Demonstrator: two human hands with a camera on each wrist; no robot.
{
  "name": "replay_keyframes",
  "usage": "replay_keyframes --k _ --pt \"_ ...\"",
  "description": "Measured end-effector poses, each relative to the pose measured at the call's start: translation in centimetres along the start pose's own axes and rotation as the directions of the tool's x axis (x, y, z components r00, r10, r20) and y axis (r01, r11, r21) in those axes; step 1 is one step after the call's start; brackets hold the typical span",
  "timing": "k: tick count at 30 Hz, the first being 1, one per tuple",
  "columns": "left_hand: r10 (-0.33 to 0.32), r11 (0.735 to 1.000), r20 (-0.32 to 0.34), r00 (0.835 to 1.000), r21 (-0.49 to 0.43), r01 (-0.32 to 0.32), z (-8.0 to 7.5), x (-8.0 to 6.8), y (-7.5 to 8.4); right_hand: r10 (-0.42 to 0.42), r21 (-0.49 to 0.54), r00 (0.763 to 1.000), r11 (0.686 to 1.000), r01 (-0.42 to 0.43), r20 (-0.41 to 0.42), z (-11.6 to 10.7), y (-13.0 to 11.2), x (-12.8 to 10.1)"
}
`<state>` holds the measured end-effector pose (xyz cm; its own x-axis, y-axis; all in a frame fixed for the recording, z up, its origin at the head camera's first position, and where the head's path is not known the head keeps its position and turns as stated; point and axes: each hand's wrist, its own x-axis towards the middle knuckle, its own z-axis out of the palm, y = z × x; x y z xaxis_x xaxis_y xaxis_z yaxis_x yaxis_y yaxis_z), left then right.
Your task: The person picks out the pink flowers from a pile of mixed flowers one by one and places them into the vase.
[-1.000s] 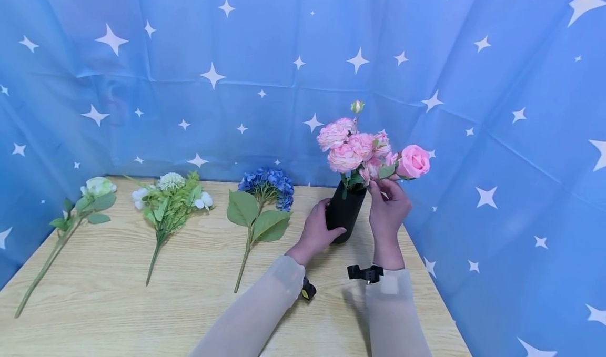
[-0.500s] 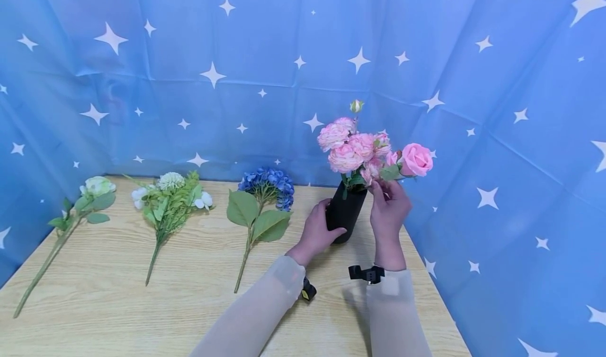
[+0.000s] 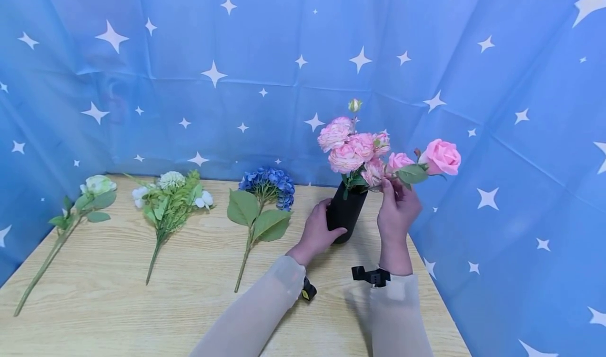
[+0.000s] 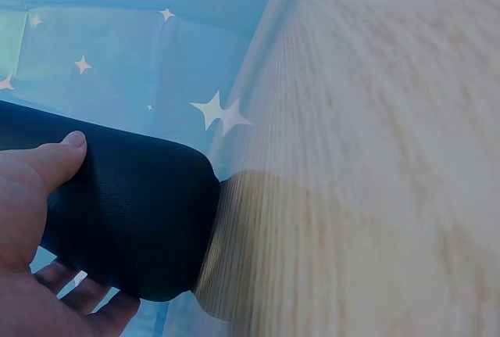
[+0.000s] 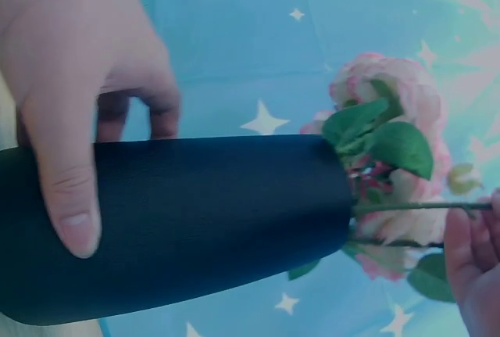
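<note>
My left hand (image 3: 318,233) grips the lower part of a tall black vase (image 3: 347,212), thumb across its front. In the left wrist view, the fingers wrap the vase (image 4: 148,204) just above its base. Ruffled pink peonies (image 3: 344,158) with a small bud (image 3: 354,105) stand in the vase. Right of its mouth, my right hand (image 3: 400,210) pinches the stem of a pink rose (image 3: 441,157) that leans outward to the right. In the right wrist view, that green stem (image 5: 414,206) runs from the vase mouth to the fingertips.
Several flower stems lie on the wooden table (image 3: 189,315) to the left: a blue hydrangea (image 3: 268,183), a green-white mixed bunch (image 3: 172,199) and a pale white-green flower (image 3: 98,186). A blue star-printed curtain (image 3: 265,57) hangs behind and to the right.
The pink rose has swung to the right and slightly up, away from the peonies. My right hand has shifted a little right with it. The left hand and vase stay put.
</note>
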<state>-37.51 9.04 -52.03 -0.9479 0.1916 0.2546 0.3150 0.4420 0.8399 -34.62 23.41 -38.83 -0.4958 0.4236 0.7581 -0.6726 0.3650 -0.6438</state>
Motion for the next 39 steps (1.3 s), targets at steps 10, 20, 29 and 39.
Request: replay_keyframes --k 10,20,29,39 --pt "-0.007 1.000 0.008 1.000 -0.002 0.007 -0.1 -0.1 0.2 0.010 -0.126 0.997 0.992 0.000 0.076 0.2 0.7 -0.3" --pt "0.010 1.000 -0.002 1.000 0.015 -0.010 0.1 0.0 -0.2 0.019 -0.389 0.987 0.920 0.046 0.161 0.5 2.8 -1.0" --pt "0.012 1.000 -0.009 1.000 0.012 -0.012 0.1 -0.1 -0.2 0.081 -0.373 0.986 0.928 -0.021 0.145 0.6 2.3 -1.0" --pt "0.001 1.000 0.004 1.000 0.010 -0.001 0.1 -0.2 -0.2 0.119 -0.351 0.975 0.935 -0.047 0.186 0.1 2.0 -0.7"
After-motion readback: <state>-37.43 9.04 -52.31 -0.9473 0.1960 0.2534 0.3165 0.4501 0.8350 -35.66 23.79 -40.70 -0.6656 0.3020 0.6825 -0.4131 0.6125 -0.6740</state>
